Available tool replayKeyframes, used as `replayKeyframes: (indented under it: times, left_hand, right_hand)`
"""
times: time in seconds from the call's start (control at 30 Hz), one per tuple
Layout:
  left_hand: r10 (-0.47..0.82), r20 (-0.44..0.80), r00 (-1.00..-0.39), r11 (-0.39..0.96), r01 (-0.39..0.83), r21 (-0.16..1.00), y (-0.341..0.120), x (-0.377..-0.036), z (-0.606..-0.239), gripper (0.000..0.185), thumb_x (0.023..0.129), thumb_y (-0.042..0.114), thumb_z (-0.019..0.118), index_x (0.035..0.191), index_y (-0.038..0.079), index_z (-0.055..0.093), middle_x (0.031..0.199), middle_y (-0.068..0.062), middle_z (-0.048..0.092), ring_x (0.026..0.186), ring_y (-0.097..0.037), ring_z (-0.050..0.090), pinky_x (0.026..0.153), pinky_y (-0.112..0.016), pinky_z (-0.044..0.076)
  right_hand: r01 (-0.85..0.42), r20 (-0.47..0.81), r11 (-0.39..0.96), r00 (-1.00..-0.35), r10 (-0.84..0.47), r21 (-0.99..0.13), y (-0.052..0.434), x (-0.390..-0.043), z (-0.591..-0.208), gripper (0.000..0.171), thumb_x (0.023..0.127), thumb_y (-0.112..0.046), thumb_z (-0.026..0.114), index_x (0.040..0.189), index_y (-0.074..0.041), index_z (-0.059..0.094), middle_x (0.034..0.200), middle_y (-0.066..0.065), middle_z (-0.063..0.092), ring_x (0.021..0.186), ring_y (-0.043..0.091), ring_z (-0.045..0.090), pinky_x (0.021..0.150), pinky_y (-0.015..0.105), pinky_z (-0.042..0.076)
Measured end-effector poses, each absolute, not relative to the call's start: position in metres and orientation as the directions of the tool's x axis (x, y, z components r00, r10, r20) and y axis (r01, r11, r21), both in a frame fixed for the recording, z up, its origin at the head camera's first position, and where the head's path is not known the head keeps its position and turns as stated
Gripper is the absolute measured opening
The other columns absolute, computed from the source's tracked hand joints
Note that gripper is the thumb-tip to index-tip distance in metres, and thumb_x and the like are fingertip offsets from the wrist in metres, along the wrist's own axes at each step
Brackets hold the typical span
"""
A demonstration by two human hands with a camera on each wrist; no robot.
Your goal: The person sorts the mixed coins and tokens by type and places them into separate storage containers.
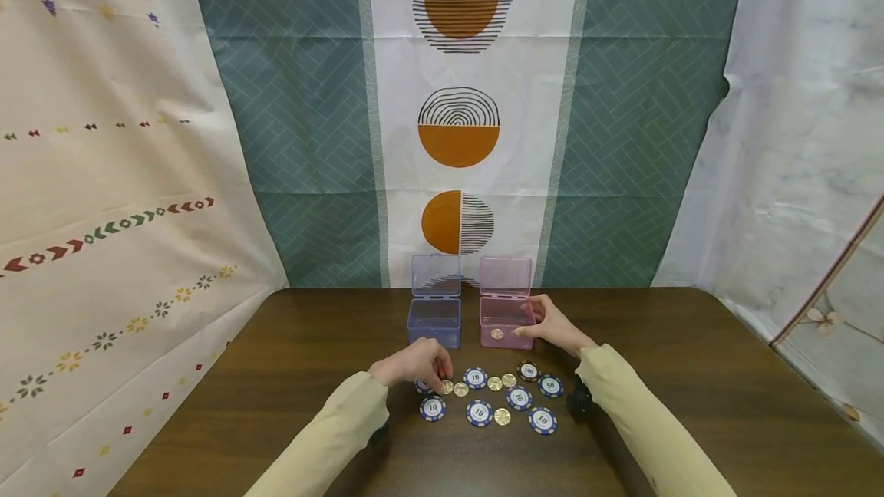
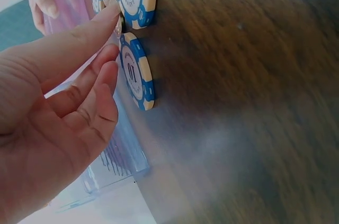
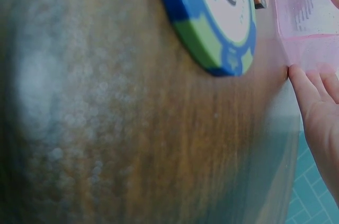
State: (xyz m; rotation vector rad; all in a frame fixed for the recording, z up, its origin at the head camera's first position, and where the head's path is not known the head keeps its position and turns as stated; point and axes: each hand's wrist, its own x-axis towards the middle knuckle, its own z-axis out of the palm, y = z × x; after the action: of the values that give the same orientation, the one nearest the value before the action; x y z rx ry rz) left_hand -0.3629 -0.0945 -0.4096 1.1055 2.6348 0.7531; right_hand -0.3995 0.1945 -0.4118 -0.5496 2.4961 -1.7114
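Observation:
Two small clear boxes stand open at the table's far middle: a blue box (image 1: 433, 322) and a pink box (image 1: 503, 320) with one gold coin (image 1: 496, 334) inside. Several blue poker chips (image 1: 479, 412) and gold coins (image 1: 502, 416) lie scattered in front of them. My left hand (image 1: 440, 376) reaches down onto the left end of the scatter. Its fairly straight fingers (image 2: 108, 15) touch a gold coin (image 2: 119, 24) between two "10" chips (image 2: 136, 70). My right hand (image 1: 535, 320) grips the pink box's right wall (image 3: 307, 28), fingers (image 3: 312, 89) at its corner. A "50" chip (image 3: 212, 12) lies beside it.
The dark wooden table (image 1: 691, 374) is bare to the left and right of the chips. Patterned curtains (image 1: 463, 136) hang close behind the boxes and along both sides. The blue box (image 2: 116, 166) stands just beyond my left hand.

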Motion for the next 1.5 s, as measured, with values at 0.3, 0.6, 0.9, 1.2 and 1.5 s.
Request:
replayKeyframes:
  times: [0.3,0.6,0.9,1.2,1.5]
  left_hand:
    - [0.700,0.029,-0.713,0.620,0.627,0.472,-0.0915,-0.3677,-0.4141,0.019,0.061,-0.001,0.081,0.070,0.005,0.065,0.063,0.005,0.056,0.057,-0.003,0.049,0.053,-0.018,0.043]
    - [0.713,0.053,-0.700,0.609,0.654,0.448,-0.0917,-0.3705,-0.4169,0.024,0.059,-0.002,0.081,0.067,0.007,0.060,0.061,0.007,0.052,0.055,-0.003,0.048,0.052,-0.018,0.043]
    - [0.716,0.047,-0.697,0.591,0.640,0.490,-0.0892,-0.3692,-0.4122,0.024,0.061,-0.004,0.080,0.066,0.008,0.060,0.059,0.007,0.052,0.054,-0.004,0.047,0.051,-0.018,0.043]
    - [0.701,0.112,-0.704,0.529,0.619,0.581,-0.0896,-0.3705,-0.4123,0.017,0.065,-0.004,0.077,0.065,0.006,0.063,0.060,0.007,0.057,0.053,-0.004,0.052,0.051,-0.020,0.046]
    - [0.632,0.140,-0.762,0.503,0.541,0.674,-0.0871,-0.3727,-0.4093,0.011,0.070,-0.002,0.074,0.072,0.006,0.067,0.065,0.006,0.060,0.058,-0.008,0.056,0.056,-0.023,0.047]
  right_hand:
    - [-0.244,0.139,0.320,-0.938,-0.316,-0.915,0.1940,-0.3984,-0.4100,0.073,0.076,-0.008,0.072,0.128,0.010,0.024,0.130,0.030,0.033,0.123,0.044,0.026,0.097,0.054,0.021]
    - [-0.254,0.149,0.318,-0.935,-0.322,-0.913,0.1939,-0.3999,-0.4122,0.072,0.076,-0.008,0.072,0.128,0.009,0.025,0.130,0.029,0.033,0.122,0.044,0.027,0.097,0.054,0.022]
    - [-0.243,0.143,0.317,-0.940,-0.309,-0.917,0.1930,-0.3978,-0.4103,0.071,0.076,-0.007,0.071,0.127,0.010,0.026,0.130,0.030,0.034,0.122,0.044,0.027,0.097,0.053,0.022]
    - [-0.243,0.141,0.322,-0.940,-0.310,-0.915,0.1930,-0.3977,-0.4119,0.071,0.076,-0.008,0.072,0.127,0.009,0.026,0.130,0.030,0.034,0.123,0.044,0.026,0.097,0.054,0.021]
    - [-0.253,0.149,0.320,-0.937,-0.316,-0.913,0.1931,-0.3972,-0.4123,0.072,0.076,-0.008,0.072,0.128,0.010,0.025,0.130,0.030,0.033,0.123,0.045,0.025,0.097,0.053,0.022]
